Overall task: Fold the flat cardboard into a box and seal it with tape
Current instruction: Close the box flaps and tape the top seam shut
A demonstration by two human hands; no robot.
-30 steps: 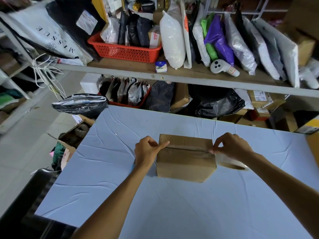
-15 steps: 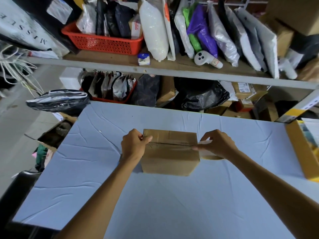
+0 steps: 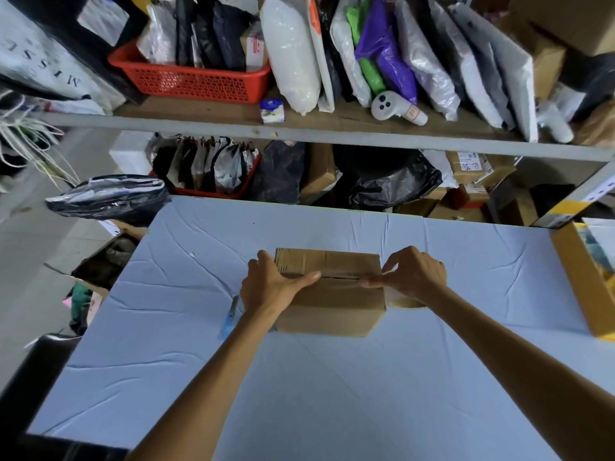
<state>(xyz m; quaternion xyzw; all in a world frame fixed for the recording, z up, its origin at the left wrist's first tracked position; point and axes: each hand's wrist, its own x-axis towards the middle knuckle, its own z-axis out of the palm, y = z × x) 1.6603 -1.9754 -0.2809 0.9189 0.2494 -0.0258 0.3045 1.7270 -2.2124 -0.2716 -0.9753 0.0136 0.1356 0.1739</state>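
L hand [image 3: 269,287] grips box [image 3: 332,307], thumb on seam; R hand [image 3: 416,277] pinches tape [image 3: 346,283]; roll [image 3: 406,303] beside, blue tool [image 3: 229,316] by L wrist.

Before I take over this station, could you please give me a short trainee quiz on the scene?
1. True or false: the cardboard box has its top flaps standing open.
2. Where is the tape roll? A) at the box's right end, under the right hand; B) on top of the box; C) inside the box.
3. Which hand's thumb lies along the top seam?
Key: 1 false; 2 A; 3 the left hand.
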